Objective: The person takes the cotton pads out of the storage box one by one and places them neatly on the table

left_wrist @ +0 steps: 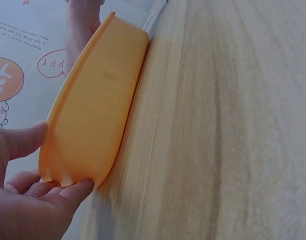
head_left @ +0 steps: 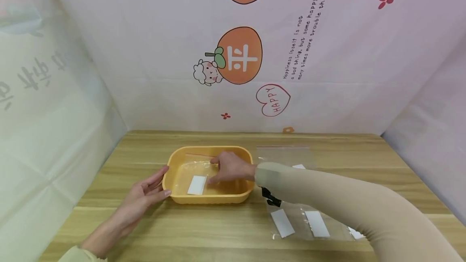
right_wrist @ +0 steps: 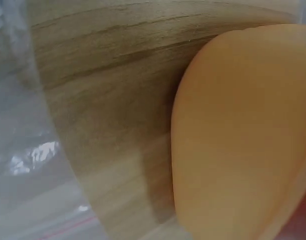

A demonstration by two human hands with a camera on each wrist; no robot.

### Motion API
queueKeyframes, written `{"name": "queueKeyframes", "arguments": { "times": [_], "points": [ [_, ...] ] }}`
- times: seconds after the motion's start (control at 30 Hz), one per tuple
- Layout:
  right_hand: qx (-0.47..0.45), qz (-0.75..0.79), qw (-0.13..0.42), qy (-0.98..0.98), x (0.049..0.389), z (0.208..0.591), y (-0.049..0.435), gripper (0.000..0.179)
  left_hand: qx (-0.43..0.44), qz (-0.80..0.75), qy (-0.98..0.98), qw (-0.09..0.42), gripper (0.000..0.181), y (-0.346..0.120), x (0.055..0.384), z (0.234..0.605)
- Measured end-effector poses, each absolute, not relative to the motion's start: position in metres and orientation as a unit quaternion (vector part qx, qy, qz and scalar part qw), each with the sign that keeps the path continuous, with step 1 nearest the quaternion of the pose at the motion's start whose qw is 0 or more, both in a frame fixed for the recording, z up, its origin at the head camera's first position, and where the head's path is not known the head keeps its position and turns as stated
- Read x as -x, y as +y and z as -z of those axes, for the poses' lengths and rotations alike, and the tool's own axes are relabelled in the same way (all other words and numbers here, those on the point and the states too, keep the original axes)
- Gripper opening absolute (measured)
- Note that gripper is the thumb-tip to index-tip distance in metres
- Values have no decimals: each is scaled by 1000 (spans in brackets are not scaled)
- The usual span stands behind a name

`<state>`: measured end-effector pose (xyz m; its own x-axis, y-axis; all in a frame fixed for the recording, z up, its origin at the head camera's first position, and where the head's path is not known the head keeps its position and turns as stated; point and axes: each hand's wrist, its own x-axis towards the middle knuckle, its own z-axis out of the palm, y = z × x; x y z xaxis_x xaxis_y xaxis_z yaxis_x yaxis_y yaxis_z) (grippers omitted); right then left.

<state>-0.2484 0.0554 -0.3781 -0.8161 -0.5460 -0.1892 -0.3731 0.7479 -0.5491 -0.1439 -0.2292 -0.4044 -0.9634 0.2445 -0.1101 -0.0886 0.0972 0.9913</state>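
A yellow-orange plastic tub (head_left: pixel 211 199) sits on the wooden table. My left hand (head_left: pixel 143 195) grips its left end; in the left wrist view the thumb lies at the rim and the fingers (left_wrist: pixel 78 192) press the end wall. Inside the tub lies a clear zip bag (head_left: pixel 189 170) with a red zip line and a white rectangular piece (head_left: pixel 197 185). My right hand (head_left: pixel 231 168) reaches over the right rim into the tub, thumb and fingers spread apart beside the bag. Whether its fingertips touch the bag, I cannot tell. The right wrist view shows the tub's outer wall (right_wrist: pixel 237 130).
Right of the tub, several clear zip bags (head_left: pixel 282 153) with white rectangular pieces (head_left: pixel 317 224) lie on the table (head_left: pixel 204 233), partly under the right sleeve (head_left: pixel 324 193). A black device (head_left: pixel 271 198) shows below the right wrist. Printed cloth (head_left: pixel 164 92) hangs behind and at both sides.
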Motion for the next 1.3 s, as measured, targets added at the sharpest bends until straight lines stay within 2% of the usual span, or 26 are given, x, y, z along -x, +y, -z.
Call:
{"name": "queueKeyframes", "arguments": {
  "times": [0.13, 0.5, 0.67, 0.77, 1.0, 1.3],
  "points": [
    [257, 253, 165, 918, 249, 382, 53, 40, -59, -668, 731, 126, 82, -230, 145, 403],
    [262, 222, 142, 928, 250, 386, 47, 56, -60, -671, 728, 128, 82, -229, 145, 404],
    [270, 210, 135, 930, 249, 384, 45, 25, -59, -666, 733, 126, 82, -229, 145, 404],
    [280, 198, 124, 931, 249, 383, 44, 29, -59, -666, 733, 125, 82, -229, 146, 404],
    [292, 186, 109, 932, 250, 382, 41, 9, -59, -671, 728, 126, 81, -229, 146, 404],
    [306, 259, 93, 911, 251, 379, 45, 14, -57, -669, 729, 131, 81, -231, 145, 404]
  ]
}}
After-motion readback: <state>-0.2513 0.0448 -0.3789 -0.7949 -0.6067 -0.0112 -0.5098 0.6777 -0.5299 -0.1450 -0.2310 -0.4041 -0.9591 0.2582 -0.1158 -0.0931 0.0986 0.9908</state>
